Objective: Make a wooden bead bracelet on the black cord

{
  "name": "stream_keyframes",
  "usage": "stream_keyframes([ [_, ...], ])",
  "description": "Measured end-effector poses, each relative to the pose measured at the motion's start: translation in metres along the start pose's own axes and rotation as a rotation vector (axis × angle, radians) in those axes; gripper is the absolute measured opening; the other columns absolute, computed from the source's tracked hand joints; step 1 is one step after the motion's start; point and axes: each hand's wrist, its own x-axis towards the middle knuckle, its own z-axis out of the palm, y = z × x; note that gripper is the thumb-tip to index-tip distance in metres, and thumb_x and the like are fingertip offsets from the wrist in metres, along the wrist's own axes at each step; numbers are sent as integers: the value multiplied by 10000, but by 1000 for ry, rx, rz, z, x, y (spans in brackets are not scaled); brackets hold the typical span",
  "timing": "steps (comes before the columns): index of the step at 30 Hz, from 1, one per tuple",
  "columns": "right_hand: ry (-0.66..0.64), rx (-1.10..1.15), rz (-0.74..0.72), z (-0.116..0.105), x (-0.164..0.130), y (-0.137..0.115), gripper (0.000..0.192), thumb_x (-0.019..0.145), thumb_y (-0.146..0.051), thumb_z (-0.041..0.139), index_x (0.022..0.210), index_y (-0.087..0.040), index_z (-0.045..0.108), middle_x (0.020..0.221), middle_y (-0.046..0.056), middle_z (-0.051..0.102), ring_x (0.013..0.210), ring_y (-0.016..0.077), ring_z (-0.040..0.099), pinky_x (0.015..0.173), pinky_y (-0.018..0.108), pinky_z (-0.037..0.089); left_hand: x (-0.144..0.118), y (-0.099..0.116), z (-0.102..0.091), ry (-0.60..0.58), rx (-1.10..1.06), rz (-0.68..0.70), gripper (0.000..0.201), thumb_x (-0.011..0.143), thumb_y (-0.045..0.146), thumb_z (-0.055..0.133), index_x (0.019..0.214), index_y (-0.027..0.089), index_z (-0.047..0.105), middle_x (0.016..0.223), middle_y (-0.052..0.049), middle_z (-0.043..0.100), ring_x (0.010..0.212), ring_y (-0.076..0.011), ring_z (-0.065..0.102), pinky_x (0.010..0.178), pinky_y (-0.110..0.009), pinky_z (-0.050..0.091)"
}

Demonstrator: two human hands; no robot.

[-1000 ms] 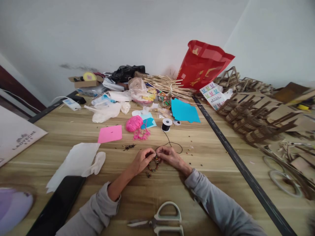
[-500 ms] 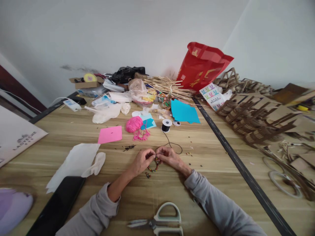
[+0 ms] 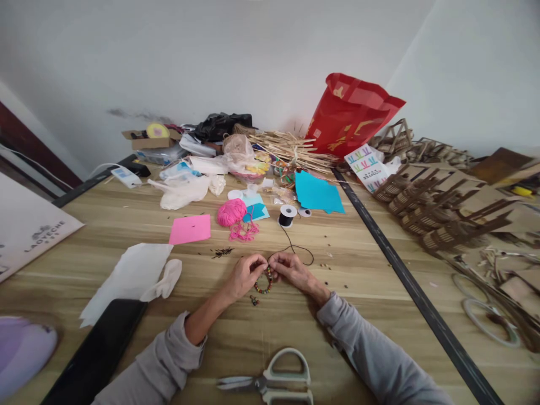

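Note:
Both hands meet over the middle of the table, fingertips pinched close together. Between them hangs a beaded bracelet (image 3: 264, 291) of small multicoloured beads, its loop resting on the wood. My left hand (image 3: 245, 274) pinches the top of the loop from the left. My right hand (image 3: 294, 270) pinches it from the right, near a black cord (image 3: 304, 247) that curves back to a spool (image 3: 287, 215). The exact spot they grip is hidden by the fingers. A few loose beads (image 3: 253, 300) lie just below the bracelet.
White-handled scissors (image 3: 270, 382) lie nearest me, a black phone-like slab (image 3: 97, 351) to the left. Cut black cord pieces (image 3: 222, 252), pink yarn (image 3: 232, 212) and blue sheets (image 3: 319, 192) lie beyond the hands. Brown woven baskets (image 3: 439, 230) crowd the right; a red bag (image 3: 354, 115) stands behind.
The view has shifted very slightly. Both hands keep their pinch at the top of the bracelet, with hardly any visible movement.

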Motion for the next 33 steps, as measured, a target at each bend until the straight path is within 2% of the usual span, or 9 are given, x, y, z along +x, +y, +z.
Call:
stream_keyframes([
  [7,-26,31,-3,-1,0,-1,378,777,-506,645,763,-137,566,584,-28,523,499,76,485,493,200,435,-2,2,3,46,45,58,67,807,162,531,818,157,597,731,-27,644,663,-148,594,651,-251,473],
  [12,-22,44,0,-1,0,1,369,769,-503,652,763,-146,557,574,-35,514,487,73,473,484,198,429,-4,1,4,144,148,199,43,789,141,571,796,177,594,797,-46,644,747,-163,610,715,-273,490],
  [20,-35,12,-15,-1,0,0,372,784,-506,636,767,-142,557,564,-37,514,474,71,472,482,198,415,-5,0,4,169,190,334,63,819,142,575,783,166,622,786,-61,653,768,-171,615,717,-278,482],
  [33,-8,15,-19,-1,0,1,380,781,-518,638,774,-147,557,570,-34,520,475,76,474,477,208,435,-6,-1,3,133,298,299,132,861,170,515,790,172,626,785,-64,656,760,-165,608,709,-270,478],
])
